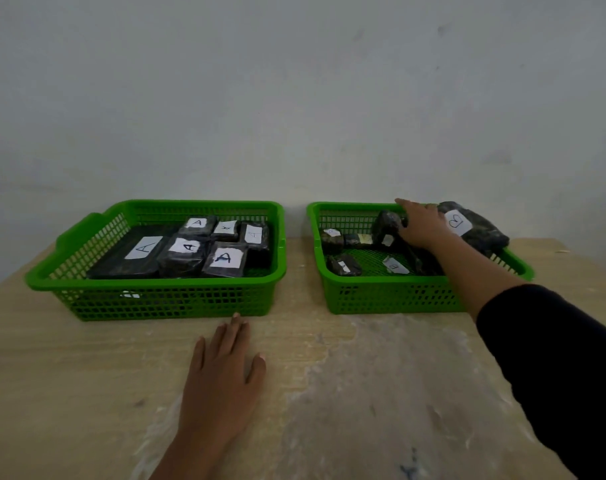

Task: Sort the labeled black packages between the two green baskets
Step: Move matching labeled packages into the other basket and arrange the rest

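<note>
A pale wooden table (87, 375) against a plain wall is occupied by two green baskets. The left basket (156, 299) is filled with A-labelled packages (190, 247). The left hand (222, 372) is laid flat, holding nothing. In the right basket (381, 296) (B-labelled items), the right hand (421, 225) is spread over an upright package (384, 226); whether it is gripped cannot be told

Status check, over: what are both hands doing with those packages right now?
Left hand flat on table, empty. Right hand in right basket, on the packages; grip unclear. Left basket holds A packages. Nothing blocking.
</note>
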Demonstrator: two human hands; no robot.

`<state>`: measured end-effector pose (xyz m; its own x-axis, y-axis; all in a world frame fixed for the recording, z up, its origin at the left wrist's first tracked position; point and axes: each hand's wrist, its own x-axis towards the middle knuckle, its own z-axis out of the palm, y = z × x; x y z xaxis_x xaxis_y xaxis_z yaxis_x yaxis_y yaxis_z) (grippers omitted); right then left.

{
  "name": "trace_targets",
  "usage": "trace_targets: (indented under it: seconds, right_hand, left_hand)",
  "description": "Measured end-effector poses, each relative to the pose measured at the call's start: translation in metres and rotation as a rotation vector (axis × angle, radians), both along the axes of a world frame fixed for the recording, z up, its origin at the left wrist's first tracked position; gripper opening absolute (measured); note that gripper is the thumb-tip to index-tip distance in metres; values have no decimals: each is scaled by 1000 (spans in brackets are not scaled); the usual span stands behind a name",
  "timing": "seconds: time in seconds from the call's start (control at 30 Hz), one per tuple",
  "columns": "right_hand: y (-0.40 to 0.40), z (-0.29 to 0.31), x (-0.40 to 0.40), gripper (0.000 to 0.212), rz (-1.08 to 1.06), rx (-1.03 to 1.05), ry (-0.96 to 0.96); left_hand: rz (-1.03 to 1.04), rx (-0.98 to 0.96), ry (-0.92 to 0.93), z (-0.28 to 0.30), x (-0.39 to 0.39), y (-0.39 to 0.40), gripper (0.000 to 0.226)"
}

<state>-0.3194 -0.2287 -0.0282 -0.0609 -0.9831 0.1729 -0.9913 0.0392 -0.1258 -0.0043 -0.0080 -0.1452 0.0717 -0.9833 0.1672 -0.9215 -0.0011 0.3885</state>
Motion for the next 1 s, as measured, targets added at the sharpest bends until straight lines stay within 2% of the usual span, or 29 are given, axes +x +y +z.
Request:
trace_targets:
  seconds: [0.13,0.23,0.3,0.47,0.6,0.67,0.73,0.8,0.87,1.0]
  right_hand:
    - [-11,-12,12,76,18,106,90]
    - [-16,-16,17,63,-24,-41,64]
    - [-18,-12,16,56,-28,-67,15]
    - [-11,20,27,48,118,-35,-529]
    - [10,51,61,36,282,30,-878]
    - [21,64,88,33,404,51,-976]
    - [32,72,120,33,536,114,-927]
    - [40,73,152,30,640,197,-790]
    - [44,70,179,26,708,250,-588]
    - [39,64,209,37,713,301,-137]
  left_hand:
    - [1,0,-8,1,2,1,62]
    - [-2,-2,-5,1,2,1,62]
    - [-9,-1,-2,2,2,2,62]
    - [-14,1,6,1,3,2,62]
    - [-38,23,52,4,4,1,61]
    - [-35,47,52,6,11,1,62]
    - [-3,64,25,8,22,3,62]
    - [14,69,5,7,32,7,63]
    - [11,62,-11,5,36,10,64]
    - [11,25,3,2,34,11,63]
